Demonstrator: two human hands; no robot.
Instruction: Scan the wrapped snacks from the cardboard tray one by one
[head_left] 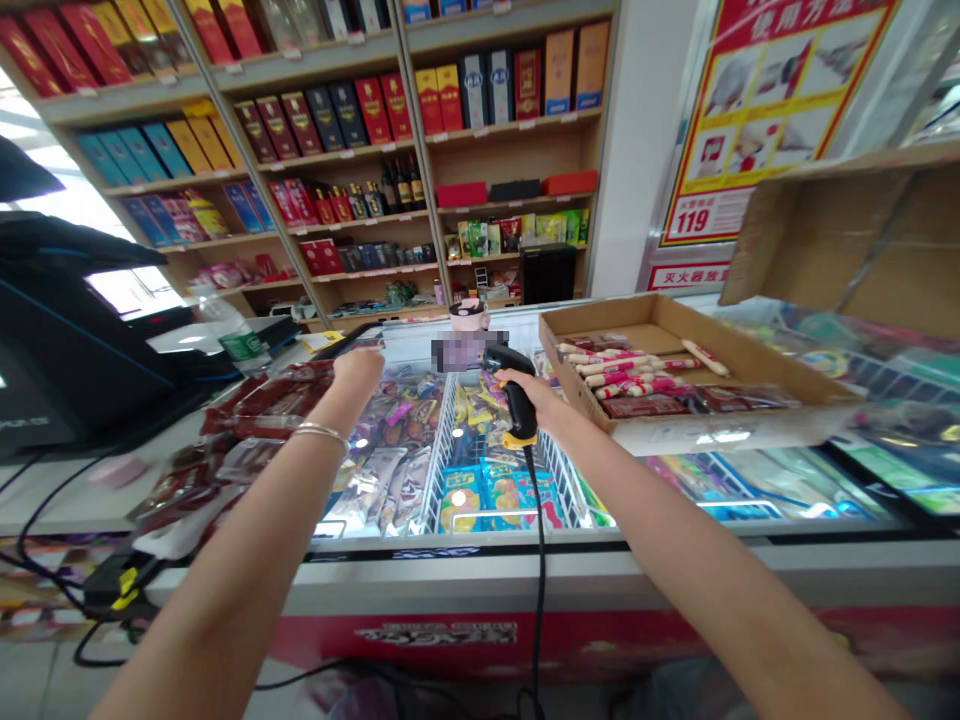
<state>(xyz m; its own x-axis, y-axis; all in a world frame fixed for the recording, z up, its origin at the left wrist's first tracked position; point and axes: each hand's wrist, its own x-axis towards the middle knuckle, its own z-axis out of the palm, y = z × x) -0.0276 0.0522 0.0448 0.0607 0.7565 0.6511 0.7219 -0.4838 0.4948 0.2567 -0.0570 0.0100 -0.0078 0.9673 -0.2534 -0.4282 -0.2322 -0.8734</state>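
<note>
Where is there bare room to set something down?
Bare counter lies between the pink pad and the red meat packs, left of the left hand. The cardboard tray's back corner is bare behind the sausages. Snack packets crowd the freezer below the right hand, which grips the scanner.

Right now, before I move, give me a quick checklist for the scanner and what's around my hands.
1. Right hand grip on the barcode scanner: ok, wrapped around the handle.
2. Scanner cord: ok, hangs down the freezer front with no visible snag.
3. Scanner aimed at the blurred-out item: cannot tell, any code there is pixelated.
4. Left hand: cannot tell whether it holds the dark flat object just behind it.
5. Cardboard tray: ok, sits clear of the right hand, with its packaged sausages inside.
</note>
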